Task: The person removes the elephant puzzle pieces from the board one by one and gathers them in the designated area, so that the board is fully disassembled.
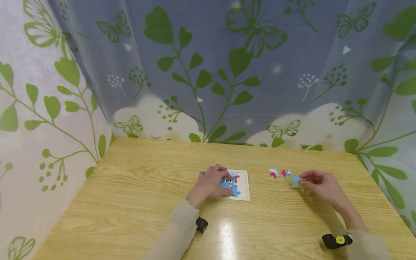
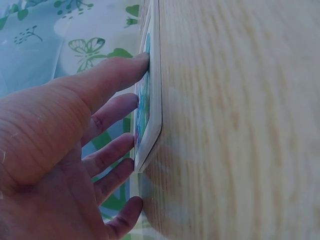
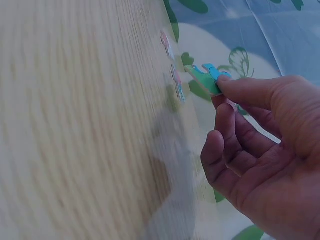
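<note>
A white-framed jigsaw board (image 1: 243,186) lies flat on the table, its left part filled with blue picture pieces (image 1: 233,188). My left hand (image 1: 209,183) rests on it, and in the left wrist view the thumb and fingertips of that hand (image 2: 60,130) touch the board's face. To the right, my right hand (image 1: 323,186) pinches a blue-and-green puzzle piece (image 1: 296,181) between thumb and fingers. The right wrist view shows this piece (image 3: 205,79) held tilted above the table. Beside it lie two loose puzzle pieces (image 1: 273,173), both partly red and white.
The wooden table (image 1: 146,173) has a patterned curtain (image 1: 208,72) along its back edge and more of it at both sides. Each wrist carries a small black device (image 1: 202,224). A bright light reflection shows on the near tabletop.
</note>
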Action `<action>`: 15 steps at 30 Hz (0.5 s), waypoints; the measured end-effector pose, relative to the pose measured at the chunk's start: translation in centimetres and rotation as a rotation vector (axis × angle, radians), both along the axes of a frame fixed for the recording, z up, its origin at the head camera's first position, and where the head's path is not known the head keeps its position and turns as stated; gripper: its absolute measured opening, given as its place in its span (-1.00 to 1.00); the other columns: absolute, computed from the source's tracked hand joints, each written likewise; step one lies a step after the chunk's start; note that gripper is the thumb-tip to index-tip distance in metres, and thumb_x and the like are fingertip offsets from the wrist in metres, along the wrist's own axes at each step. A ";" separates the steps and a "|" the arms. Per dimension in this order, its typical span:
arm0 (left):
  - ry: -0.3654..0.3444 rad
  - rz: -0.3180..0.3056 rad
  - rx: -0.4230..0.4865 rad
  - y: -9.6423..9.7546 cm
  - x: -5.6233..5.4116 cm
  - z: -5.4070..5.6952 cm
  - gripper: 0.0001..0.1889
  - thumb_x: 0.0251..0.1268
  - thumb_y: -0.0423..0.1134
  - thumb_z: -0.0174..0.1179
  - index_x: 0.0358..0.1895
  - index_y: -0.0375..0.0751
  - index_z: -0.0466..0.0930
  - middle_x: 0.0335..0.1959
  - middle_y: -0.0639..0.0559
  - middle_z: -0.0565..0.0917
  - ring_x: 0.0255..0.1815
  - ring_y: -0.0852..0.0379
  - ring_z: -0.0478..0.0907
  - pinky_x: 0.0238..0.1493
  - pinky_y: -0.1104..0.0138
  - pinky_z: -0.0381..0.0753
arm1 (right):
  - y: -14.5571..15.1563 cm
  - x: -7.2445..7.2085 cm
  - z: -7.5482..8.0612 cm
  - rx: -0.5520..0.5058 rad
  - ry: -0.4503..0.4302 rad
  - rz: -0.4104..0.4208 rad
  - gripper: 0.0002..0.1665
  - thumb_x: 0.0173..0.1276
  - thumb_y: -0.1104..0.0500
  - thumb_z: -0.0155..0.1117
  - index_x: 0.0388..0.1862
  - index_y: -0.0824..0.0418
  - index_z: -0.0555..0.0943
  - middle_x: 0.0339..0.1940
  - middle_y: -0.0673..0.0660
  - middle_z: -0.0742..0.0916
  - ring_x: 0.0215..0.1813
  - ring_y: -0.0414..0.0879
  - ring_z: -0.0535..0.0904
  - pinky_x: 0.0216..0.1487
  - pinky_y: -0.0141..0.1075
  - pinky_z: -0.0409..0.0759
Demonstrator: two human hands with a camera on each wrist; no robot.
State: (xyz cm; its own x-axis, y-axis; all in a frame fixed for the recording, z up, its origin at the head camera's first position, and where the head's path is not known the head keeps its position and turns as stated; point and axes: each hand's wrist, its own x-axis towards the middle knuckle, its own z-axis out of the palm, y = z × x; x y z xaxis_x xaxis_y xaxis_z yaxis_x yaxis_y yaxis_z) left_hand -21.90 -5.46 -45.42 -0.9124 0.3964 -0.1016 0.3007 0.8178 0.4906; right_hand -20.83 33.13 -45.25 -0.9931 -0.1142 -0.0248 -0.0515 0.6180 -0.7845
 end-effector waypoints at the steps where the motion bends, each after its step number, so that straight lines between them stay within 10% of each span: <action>1: -0.002 0.001 -0.001 0.0 0.0 0.0 -0.59 0.20 0.08 0.45 0.12 0.18 0.67 0.45 0.08 0.42 0.48 -0.10 0.32 0.36 -0.15 0.31 | 0.2 -0.1 0.0 0.005 0.002 0.000 -0.59 0.47 0.09 0.34 0.09 0.40 0.62 -0.25 -0.01 0.76 -0.31 -0.21 0.65 -0.34 -0.28 0.66; 15: 0.003 0.002 0.002 0.0 -0.1 -0.1 -0.59 0.20 0.08 0.45 0.11 0.18 0.67 0.45 0.09 0.43 0.48 -0.09 0.32 0.34 -0.15 0.31 | 2.6 -1.6 -0.6 0.047 -0.003 -0.023 -0.57 0.50 0.07 0.30 0.11 0.41 0.60 -0.29 -0.01 0.76 -0.34 -0.24 0.63 -0.37 -0.33 0.63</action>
